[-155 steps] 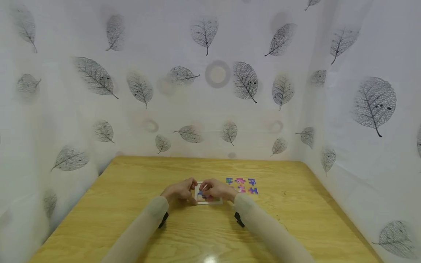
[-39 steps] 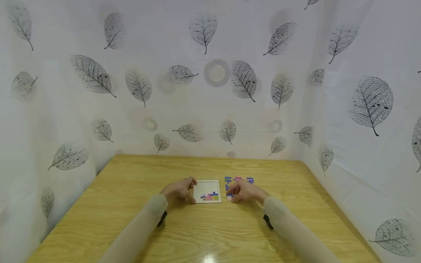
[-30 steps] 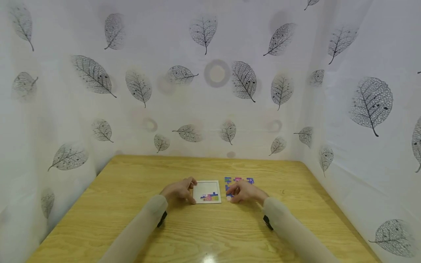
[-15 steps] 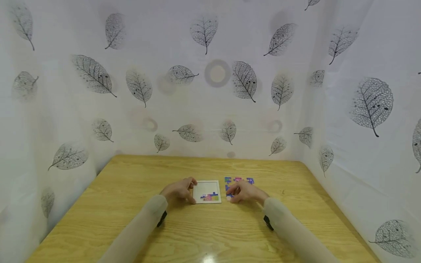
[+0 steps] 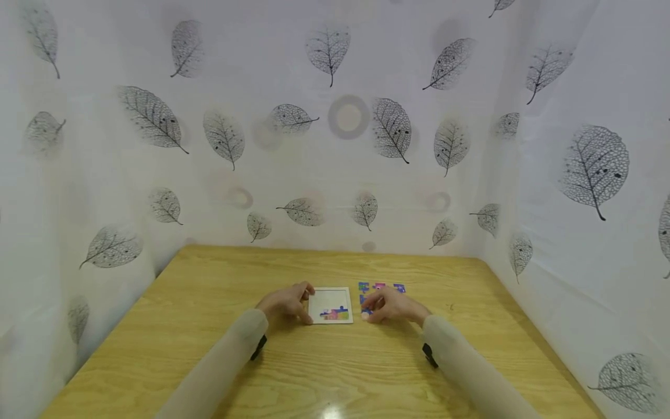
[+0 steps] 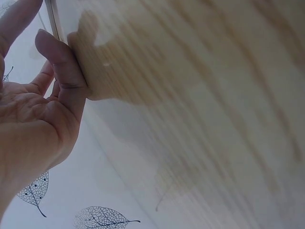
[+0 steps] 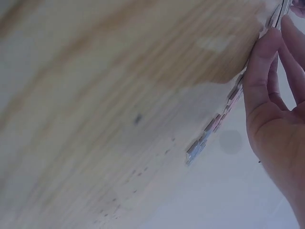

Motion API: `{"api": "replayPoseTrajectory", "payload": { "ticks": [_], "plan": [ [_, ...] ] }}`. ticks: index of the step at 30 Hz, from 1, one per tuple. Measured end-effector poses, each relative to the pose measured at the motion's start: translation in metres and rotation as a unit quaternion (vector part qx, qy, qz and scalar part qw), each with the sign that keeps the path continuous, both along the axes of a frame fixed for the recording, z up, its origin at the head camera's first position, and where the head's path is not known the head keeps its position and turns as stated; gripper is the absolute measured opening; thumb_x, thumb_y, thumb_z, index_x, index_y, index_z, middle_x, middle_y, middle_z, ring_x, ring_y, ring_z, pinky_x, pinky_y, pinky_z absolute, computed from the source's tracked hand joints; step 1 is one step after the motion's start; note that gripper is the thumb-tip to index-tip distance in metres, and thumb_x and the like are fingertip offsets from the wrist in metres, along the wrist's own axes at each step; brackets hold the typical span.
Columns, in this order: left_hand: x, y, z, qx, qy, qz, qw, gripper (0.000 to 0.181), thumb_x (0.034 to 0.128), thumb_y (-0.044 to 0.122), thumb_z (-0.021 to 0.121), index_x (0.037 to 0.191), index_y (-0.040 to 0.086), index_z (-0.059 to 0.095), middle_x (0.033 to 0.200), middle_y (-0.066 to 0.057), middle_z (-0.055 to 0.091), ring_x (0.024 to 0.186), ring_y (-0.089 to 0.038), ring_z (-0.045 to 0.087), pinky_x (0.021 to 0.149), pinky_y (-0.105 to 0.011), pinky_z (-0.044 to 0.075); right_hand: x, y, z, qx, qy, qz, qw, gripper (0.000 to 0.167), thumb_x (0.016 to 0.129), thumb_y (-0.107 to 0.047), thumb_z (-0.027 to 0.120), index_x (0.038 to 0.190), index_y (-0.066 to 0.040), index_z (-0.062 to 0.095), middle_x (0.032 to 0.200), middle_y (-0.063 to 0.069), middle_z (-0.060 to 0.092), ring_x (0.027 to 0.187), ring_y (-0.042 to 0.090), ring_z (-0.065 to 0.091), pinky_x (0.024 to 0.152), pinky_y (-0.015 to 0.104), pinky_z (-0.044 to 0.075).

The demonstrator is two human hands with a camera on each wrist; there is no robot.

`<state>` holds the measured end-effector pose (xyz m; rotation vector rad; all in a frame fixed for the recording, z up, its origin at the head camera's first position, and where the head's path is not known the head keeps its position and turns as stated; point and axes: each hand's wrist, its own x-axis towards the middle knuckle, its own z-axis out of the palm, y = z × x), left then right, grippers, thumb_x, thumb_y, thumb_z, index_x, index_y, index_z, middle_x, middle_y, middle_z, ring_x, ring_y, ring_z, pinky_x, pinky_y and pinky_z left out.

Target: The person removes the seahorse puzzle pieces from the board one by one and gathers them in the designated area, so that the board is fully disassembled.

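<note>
A white puzzle tray (image 5: 331,289) lies on the table, with several joined pieces (image 5: 335,314) in its lower right part. My left hand (image 5: 285,302) holds the tray's left edge, thumb at the near corner and fingers at the far one. In the left wrist view, the left thumb (image 6: 64,62) lies against the tabletop by the tray's edge. Right of the tray, my right hand (image 5: 389,305) pinches a blue puzzle piece (image 5: 367,312) among the loose ones, thumb and fingertips low at the table. My right hand hides some pieces behind it.
Loose puzzle pieces (image 5: 379,285) in pink, blue and green lie at the back right, beyond my right hand. The wooden table (image 5: 235,267) meets a leaf-patterned curtain (image 5: 345,174) at the back and sides.
About five seconds ago my right hand was over the tray; it has since moved right to the loose pieces. Over the last second both hands stay almost still.
</note>
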<state>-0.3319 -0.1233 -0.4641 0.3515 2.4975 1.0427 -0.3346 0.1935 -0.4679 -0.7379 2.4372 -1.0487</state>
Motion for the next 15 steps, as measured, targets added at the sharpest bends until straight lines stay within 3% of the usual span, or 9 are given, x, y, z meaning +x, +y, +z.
{"api": "replayPoseTrajectory", "payload": {
  "ticks": [8,15],
  "plan": [
    [0.0,-0.001,0.001,0.012,0.011,-0.021,0.9996,0.069,0.0701,0.008,0.087,0.127,0.006,0.048,0.117,-0.01,0.049,0.105,-0.024,0.045,0.1,-0.044,0.039,-0.002,-0.004,0.0,-0.032,-0.011,-0.018,0.9993,0.024,0.085,-0.014,0.075,0.107,-0.004,0.071,0.096,0.007,0.07,0.076,0.015,0.061,0.061,0.028,0.052],
    [0.001,-0.002,0.001,0.012,0.007,-0.019,0.9997,0.069,0.0705,0.009,0.087,0.127,0.006,0.048,0.115,-0.01,0.048,0.102,-0.023,0.044,0.097,-0.042,0.039,0.001,-0.023,0.004,-0.072,-0.073,-0.023,0.9945,0.025,0.087,-0.012,0.073,0.111,-0.005,0.071,0.102,0.005,0.071,0.081,0.014,0.064,0.067,0.028,0.053]
  ]
}}
